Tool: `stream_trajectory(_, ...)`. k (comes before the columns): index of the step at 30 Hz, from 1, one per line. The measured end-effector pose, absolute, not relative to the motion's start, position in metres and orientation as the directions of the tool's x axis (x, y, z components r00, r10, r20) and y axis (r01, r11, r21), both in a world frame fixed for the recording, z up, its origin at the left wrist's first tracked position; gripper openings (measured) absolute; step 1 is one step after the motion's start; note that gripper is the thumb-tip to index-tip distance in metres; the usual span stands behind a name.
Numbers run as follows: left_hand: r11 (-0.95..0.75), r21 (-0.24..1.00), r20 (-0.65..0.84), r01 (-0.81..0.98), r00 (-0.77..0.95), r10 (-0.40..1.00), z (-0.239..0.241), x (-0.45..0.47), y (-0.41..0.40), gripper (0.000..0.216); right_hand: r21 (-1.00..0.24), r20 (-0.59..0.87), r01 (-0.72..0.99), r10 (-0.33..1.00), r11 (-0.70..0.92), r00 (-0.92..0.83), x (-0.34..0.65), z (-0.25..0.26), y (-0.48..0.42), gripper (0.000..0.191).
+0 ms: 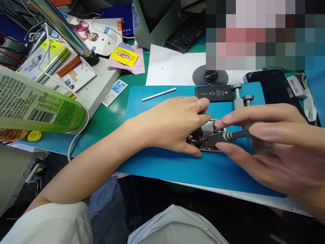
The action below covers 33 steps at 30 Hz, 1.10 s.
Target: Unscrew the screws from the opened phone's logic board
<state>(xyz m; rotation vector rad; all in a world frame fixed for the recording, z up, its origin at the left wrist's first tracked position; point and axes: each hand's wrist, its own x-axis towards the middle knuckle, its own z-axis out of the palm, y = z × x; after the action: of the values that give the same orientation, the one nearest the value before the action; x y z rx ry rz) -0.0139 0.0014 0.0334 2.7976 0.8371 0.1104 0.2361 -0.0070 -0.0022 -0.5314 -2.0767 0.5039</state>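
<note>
An opened phone [206, 137] lies on a blue work mat [157, 162], its circuit board and metal shield showing. My left hand [175, 123], a ring on one finger, rests over the phone's left end with fingers curled round its edges. My right hand [264, 145] pinches a grey screwdriver [228, 136] whose tip sits over the phone's inside. A black phone battery [214, 93] lies on the mat just behind. A thin white stick [158, 94] lies at the mat's back left.
A green bottle [38, 108] lies at the left edge by a white cable [78, 128]. Boxes and leaflets [50, 57] crowd the back left round a metal pole [63, 27]. White paper [167, 64], a suction cup [210, 76], two knobs [241, 96] and a dark phone [274, 88] sit behind.
</note>
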Motion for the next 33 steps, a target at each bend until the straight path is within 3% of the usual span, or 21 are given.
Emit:
stream_trajectory(2,-0.81,0.234,-0.001,0.537,0.834,0.552,0.034,-0.013,0.002,0.057,-0.537,0.673,0.192,0.555,0.821,-0.49,0.234,-0.006,-0.012,0.029)
stream_trajectory(5,-0.803,0.232,-0.019,0.549,0.828,0.561,0.034,-0.012,0.002,0.058,-0.652,0.626,0.202,0.669,0.731,-0.401,0.226,-0.005,-0.022,0.036)
stream_trajectory(9,-0.808,0.231,-0.005,0.542,0.831,0.556,0.035,-0.014,0.002,0.053,-0.677,0.611,0.193,0.689,0.71,-0.39,0.216,0.0,-0.031,0.041)
stream_trajectory(14,-0.78,0.345,0.088,0.522,0.809,0.581,0.043,-0.021,0.003,0.032,-0.678,0.607,0.218,0.702,0.702,-0.373,0.22,0.002,-0.026,0.044)
stream_trajectory(17,-0.745,0.516,0.158,0.423,0.808,0.568,0.049,-0.025,0.005,0.023,-0.613,0.65,0.236,0.651,0.754,-0.392,0.229,0.003,-0.018,0.053)
stream_trajectory(22,-0.643,0.722,0.184,0.256,0.825,0.535,0.043,-0.021,0.009,0.018,-0.434,0.69,0.219,0.478,0.874,-0.543,0.242,0.005,-0.004,0.092)
stream_trajectory(27,-0.588,0.718,0.146,0.372,0.745,0.651,0.031,-0.015,0.009,0.031,-0.401,0.701,0.177,0.426,0.899,-0.573,0.241,0.007,-0.004,0.097)
stream_trajectory(33,-0.609,0.701,0.09,0.371,0.801,0.591,0.033,-0.019,0.009,0.03,-0.387,0.686,0.244,0.454,0.889,-0.569,0.239,0.007,-0.009,0.093)
